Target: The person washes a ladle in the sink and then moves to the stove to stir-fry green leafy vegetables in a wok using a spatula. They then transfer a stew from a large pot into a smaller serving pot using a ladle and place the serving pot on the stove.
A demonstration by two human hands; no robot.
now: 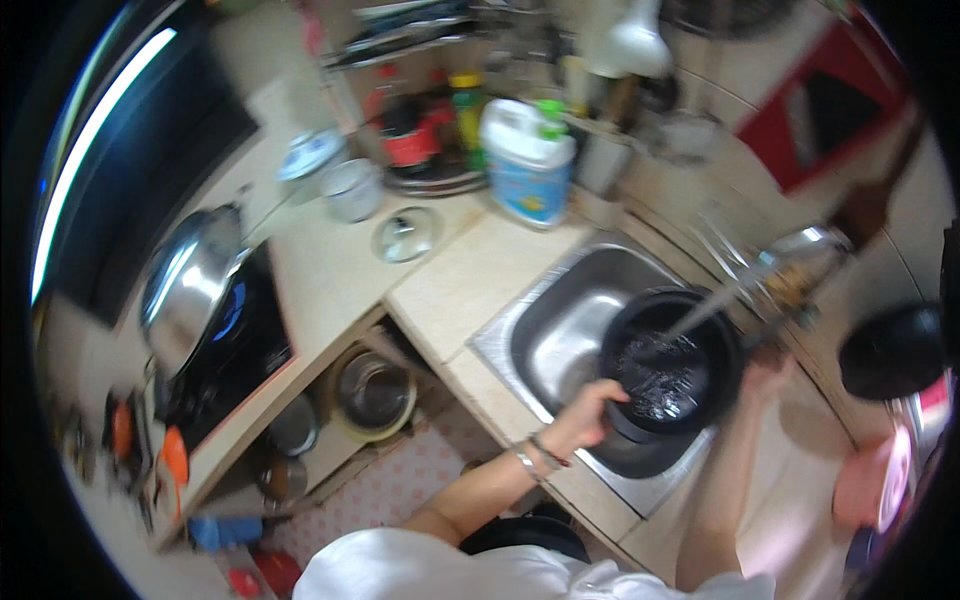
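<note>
A black pot (620, 358) sits over the steel sink basin (559, 330), with water inside it. My left hand (589, 416) grips the pot's near side at a side handle (630, 429). A stream of water (709, 304) runs from the metal faucet (810, 241) into the pot, and the water's surface is rippled. My right hand (766, 371) is just past the pot's right side, close to the base of the faucet. Blur hides its fingertips, so what it touches there is unclear.
A blue-and-white jug (529, 169) and a glass lid (407, 234) stand on the counter behind the sink. A steel wok lid (187, 289) leans over the black cooktop (247, 337) at left. At right are a black pan (892, 351) and a pink container (870, 480).
</note>
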